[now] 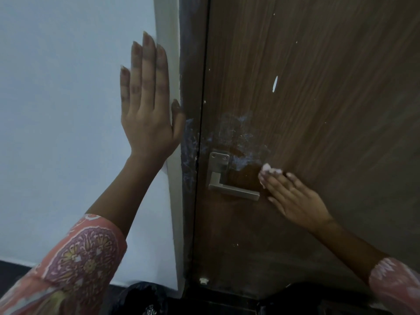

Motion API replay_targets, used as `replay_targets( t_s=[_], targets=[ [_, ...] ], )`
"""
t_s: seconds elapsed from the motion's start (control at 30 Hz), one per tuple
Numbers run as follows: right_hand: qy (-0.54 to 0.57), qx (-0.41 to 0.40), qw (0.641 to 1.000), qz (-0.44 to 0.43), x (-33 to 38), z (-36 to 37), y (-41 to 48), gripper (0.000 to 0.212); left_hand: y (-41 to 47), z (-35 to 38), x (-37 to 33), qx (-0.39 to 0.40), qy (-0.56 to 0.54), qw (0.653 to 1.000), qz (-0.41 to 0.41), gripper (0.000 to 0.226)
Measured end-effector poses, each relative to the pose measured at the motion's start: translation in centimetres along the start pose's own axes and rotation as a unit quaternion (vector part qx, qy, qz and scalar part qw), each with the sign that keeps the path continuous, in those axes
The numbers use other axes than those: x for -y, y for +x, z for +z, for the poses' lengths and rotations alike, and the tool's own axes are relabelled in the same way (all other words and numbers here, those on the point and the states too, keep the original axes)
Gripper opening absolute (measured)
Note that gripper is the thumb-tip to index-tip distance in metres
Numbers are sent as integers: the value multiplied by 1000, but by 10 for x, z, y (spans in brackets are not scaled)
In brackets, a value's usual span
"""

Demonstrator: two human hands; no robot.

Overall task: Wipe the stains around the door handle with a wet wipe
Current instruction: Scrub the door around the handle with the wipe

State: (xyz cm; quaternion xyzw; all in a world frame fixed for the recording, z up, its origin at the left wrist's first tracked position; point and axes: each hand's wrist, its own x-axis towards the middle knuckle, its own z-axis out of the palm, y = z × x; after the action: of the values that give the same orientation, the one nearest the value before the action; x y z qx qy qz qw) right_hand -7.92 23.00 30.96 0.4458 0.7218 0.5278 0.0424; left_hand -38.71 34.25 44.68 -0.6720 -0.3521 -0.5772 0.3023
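Your right hand (293, 196) lies flat against the wooden door (318, 110), fingers extended and close together, pressing a crumpled white wet wipe (270, 170) under the fingertips (264, 178). Only the upper edge of the wipe shows past the fingers; the rest is covered by the hand. The wipe sits just right of the free end of the door handle (234, 189), a brushed metal lever that points right from its rectangular plate (219, 161), which carries two screws at the top. The fingertips are near the lever's tip, but whether they touch it cannot be told.

Your left hand (147, 105) is spread flat, palm against the pale wall (68, 87), fingers pointing up and holding nothing. Its thumb (176, 110) reaches the edge of the dark door frame (191, 87), well left of the handle.

The stains (238, 135) appear as a whitish, smeared patch on the door above and to the right of the handle plate, directly up and left of the wipe. A darker, cleaner-looking area lies between the lever and the patch. Similar pale smears (189, 151) mark the door frame beside the plate. Small white flecks and one longer white chip (275, 84) dot the door higher up. Patterned pink sleeves (79, 258) cover both forearms below the wrists.
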Motion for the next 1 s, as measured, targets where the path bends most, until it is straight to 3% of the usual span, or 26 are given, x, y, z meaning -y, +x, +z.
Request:
replay_targets(
  t_s=[0.07,0.27,0.5,0.7,0.8,1.0],
  targets=[
    [23,-6,999,31,5,-12,27,54,0,0,0,0,-1,1000,-2,59],
    [39,19,993,-112,-1,5,27,50,0,-2,0,7,-2,1000,5,61],
    [55,-1,998,-30,-16,-27,75,52,-1,0,0,2,-9,1000,4,59],
    [45,13,985,-167,-34,-15,54,52,0,-1,0,2,-8,1000,3,60],
    [24,-28,991,-125,-41,-25,63,45,0,-1,0,3,-5,1000,1,62],
    [146,-98,981,-85,-18,-37,100,27,1,-1,1,0,-10,1000,5,59]
  ],
)
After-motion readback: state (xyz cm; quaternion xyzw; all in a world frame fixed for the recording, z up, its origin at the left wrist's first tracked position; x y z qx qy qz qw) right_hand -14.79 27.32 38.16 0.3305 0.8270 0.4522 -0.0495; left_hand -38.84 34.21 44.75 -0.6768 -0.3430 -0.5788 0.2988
